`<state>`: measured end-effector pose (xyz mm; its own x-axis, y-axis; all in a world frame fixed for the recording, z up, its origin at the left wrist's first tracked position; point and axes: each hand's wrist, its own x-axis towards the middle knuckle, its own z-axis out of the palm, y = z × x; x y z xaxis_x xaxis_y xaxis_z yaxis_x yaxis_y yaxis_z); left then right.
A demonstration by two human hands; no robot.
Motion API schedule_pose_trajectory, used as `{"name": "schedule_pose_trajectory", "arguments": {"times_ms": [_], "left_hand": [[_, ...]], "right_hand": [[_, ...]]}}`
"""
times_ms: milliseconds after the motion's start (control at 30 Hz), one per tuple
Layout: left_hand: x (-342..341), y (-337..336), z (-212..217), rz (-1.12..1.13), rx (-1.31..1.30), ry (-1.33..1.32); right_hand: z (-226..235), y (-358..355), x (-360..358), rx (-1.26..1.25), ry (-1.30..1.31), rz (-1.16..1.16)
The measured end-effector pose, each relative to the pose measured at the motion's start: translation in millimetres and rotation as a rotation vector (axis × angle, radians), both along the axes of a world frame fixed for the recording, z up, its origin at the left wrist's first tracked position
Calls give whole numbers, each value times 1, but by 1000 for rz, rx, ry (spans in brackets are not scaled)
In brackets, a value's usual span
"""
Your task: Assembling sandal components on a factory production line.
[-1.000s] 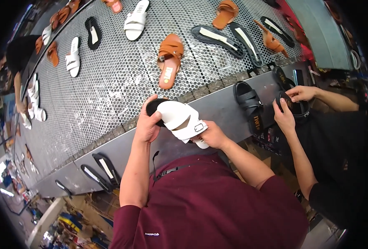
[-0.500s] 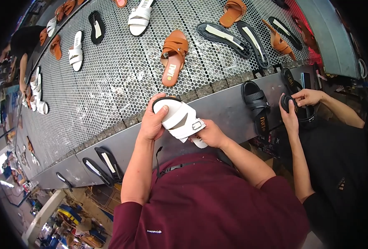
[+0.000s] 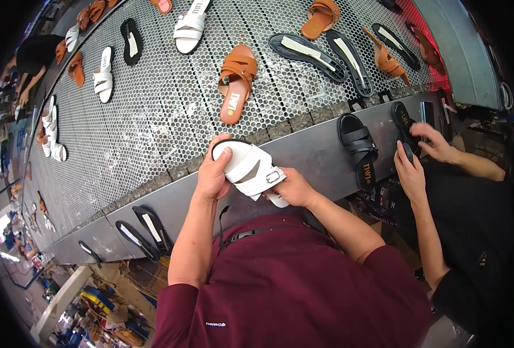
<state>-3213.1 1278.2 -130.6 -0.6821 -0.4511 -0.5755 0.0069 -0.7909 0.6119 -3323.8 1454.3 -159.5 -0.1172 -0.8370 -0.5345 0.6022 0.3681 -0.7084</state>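
Observation:
Both my hands hold one white slide sandal (image 3: 250,169) with crossed straps and a buckle, in front of my body over the metal ledge. My left hand (image 3: 213,173) grips the toe end, thumb on top of the white footbed, with a dark sole rim showing there. My right hand (image 3: 293,187) is closed around the strap side near the heel, its fingertips partly hidden under the strap. Just beyond, a brown sandal (image 3: 237,84) lies on the perforated conveyor belt (image 3: 170,110).
Black soles (image 3: 309,55) with pale strips, brown sandals and white sandals (image 3: 190,26) lie along the belt. On the metal ledge (image 3: 303,145) rest a black sandal (image 3: 358,148) at right and black soles (image 3: 147,229) at left. A co-worker's hands (image 3: 422,159) work close on my right.
Sandals on the belt have shifted slightly leftward and nearer. My hands keep almost the same hold on the white sandal. The co-worker's hands have moved apart, the farther one lifting.

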Motion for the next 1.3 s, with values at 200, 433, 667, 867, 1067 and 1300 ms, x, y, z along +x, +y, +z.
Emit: {"name": "schedule_pose_trajectory", "arguments": {"times_ms": [200,433,667,867,1067,1300], "left_hand": [[-2,8,2,57,48,0],[-1,-7,22,-375,-421,-293],[7,-2,29,-491,-481,-320],[11,12,20,-418,-475,-339],[16,7,18,-397,-483,-375],[3,12,17,-698,-780,-575]], "right_hand": [[0,3,-7,14,43,58],[2,6,-16,28,74,82],[7,8,-26,30,98,189],[3,12,-35,2,106,230],[-2,18,-44,63,344,386],[2,21,-56,-3,516,521]]}}
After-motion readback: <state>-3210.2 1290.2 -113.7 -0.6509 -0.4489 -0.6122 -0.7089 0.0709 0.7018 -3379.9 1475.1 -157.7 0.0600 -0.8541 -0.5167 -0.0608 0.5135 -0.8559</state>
